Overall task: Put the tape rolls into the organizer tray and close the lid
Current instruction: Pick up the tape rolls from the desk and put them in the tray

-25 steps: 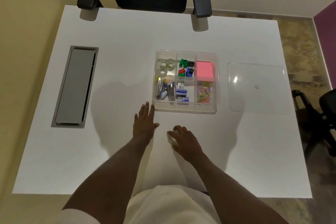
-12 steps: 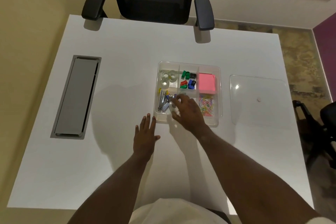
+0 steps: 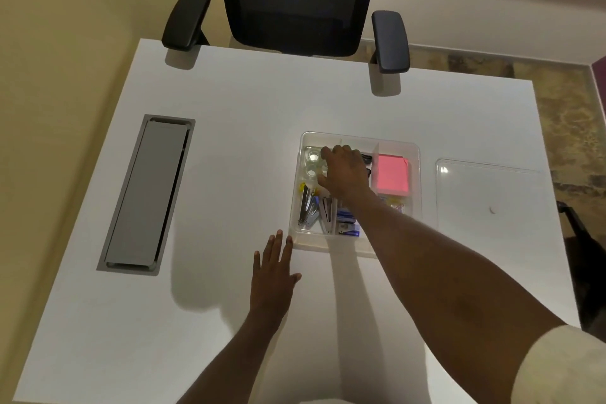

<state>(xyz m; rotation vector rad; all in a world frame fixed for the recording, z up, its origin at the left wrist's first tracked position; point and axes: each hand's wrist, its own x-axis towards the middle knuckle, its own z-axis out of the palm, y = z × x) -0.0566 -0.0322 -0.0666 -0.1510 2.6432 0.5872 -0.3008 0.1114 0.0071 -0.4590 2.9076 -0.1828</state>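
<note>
Over far-left tray (image 3: 414,154) compartment — right hand (image 3: 346,170) on flat-lying tape rolls (image 3: 312,157)

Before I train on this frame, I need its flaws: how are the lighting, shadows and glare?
Head view: dim, warm light; soft shadows fall left of both arms on the white table; a small glare spot on the clear plastic lid; wide-angle bending at the table's edges.

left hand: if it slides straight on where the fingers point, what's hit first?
Likely the near-left corner of the organizer tray; the left hand lies flat on the table, fingertips just short of it.
</note>
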